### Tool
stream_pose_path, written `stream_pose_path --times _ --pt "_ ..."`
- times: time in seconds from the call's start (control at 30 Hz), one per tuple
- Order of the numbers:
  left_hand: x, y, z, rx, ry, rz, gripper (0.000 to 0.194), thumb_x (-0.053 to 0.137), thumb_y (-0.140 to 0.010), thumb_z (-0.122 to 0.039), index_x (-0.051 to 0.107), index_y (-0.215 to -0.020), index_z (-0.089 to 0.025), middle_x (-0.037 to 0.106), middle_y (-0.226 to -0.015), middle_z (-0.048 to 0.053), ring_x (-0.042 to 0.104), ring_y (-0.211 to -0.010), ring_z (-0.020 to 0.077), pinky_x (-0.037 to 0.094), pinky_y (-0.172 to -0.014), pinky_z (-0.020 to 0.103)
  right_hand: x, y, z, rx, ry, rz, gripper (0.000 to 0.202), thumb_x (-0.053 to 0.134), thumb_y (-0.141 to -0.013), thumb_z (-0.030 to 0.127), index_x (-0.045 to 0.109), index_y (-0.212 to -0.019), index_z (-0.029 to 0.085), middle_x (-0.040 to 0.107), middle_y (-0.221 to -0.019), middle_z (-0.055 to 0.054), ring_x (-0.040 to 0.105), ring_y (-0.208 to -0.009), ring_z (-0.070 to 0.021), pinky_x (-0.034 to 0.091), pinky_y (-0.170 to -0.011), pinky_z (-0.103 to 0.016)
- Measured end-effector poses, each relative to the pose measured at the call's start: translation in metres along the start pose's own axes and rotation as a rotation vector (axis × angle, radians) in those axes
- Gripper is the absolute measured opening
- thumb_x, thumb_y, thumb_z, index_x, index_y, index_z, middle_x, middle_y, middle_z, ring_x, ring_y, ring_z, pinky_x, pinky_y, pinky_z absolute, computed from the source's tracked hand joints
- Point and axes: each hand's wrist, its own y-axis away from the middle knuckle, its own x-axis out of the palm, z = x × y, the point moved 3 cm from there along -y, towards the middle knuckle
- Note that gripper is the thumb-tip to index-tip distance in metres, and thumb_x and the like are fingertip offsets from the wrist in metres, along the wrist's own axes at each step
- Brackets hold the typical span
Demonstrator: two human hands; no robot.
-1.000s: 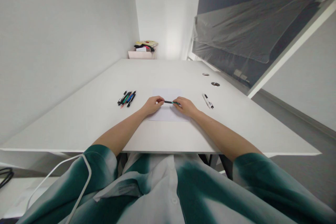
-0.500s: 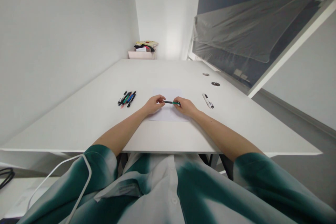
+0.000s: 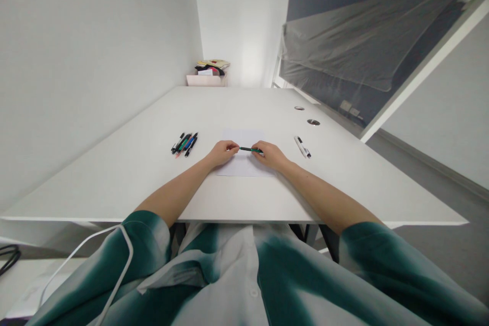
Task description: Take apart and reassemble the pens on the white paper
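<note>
Above a white sheet of paper (image 3: 244, 167), a dark pen with green parts (image 3: 246, 149) lies almost level between my two hands. My right hand (image 3: 268, 155) is closed round its right end, the fingers wrapped over it. At the other end, the thumb and fingertips of my left hand (image 3: 223, 154) are pinched together on the pen's tip. Whether a small cap sits in that pinch is too small to tell. Both wrists rest at the sides of the paper.
A bunch of several pens (image 3: 185, 144) lies left of the paper on the white table (image 3: 153, 183). To the right is a white marker (image 3: 302, 147). Two round metal inserts, the nearer one a grommet (image 3: 314, 122), sit towards the right edge. A pink box (image 3: 204, 80) stands beyond the far edge.
My left fingers have drawn together from a looser curl into a pinch at the pen's left end. My right hand and the pen have hardly moved.
</note>
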Motion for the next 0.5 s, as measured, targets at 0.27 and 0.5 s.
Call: stream_pose_path --times 0.27,0.5 --pt "-0.0007 0.0007 0.0006 0.006 0.162 -0.008 0.04 0.06 -0.077 -0.033 0.073 -0.108 -0.011 0.072 -0.081 0.006 0.06 -0.073 0.0165 0.047 -0.073 0.03 0.0027 -0.0004 -0.003 0.036 0.001 0.012 0.018 0.054 -0.087 0.021 0.065 -0.102 0.019 0.07 -0.092 -0.006 0.06 -0.077 -0.0168 0.042 -0.071 -0.026" --pt "-0.0009 0.0012 -0.001 -0.012 0.178 -0.03 0.032 0.065 -0.073 -0.035 0.074 -0.093 -0.012 0.067 -0.071 0.003 0.056 -0.066 0.0144 0.044 -0.065 0.027 0.0012 -0.0001 -0.002 0.061 0.001 0.011 0.018 0.054 -0.087 0.022 0.065 -0.101 0.02 0.07 -0.091 -0.005 0.06 -0.076 -0.017 0.041 -0.07 -0.026"
